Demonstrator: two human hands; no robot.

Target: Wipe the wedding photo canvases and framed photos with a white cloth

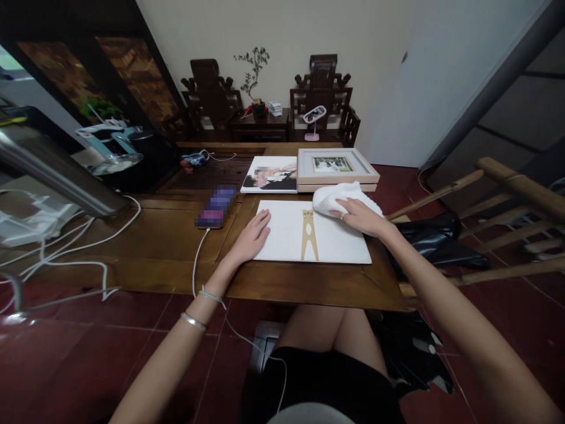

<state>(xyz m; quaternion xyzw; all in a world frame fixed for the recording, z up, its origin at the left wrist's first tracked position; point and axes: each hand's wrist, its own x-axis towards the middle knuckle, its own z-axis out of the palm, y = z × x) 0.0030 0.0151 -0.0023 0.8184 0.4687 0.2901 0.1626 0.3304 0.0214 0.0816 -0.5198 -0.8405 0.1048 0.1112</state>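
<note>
A white rectangular panel lies flat on the wooden table in front of me, with a gold A-shaped strut at its middle, like the back of a picture frame. My left hand rests on the panel's left edge, fingers stretched out and holding nothing. A bunched white cloth is under my right hand, whose fingers grip it over the panel's upper right corner. Just beyond the panel are a photo panel and a light wood picture frame with a small picture inside.
A phone with a white charging cable lies left of the panel. Farther left are a metallic cylinder and tangled white cables. A pink stand mirror stands behind the frames. A wooden chair is at the right.
</note>
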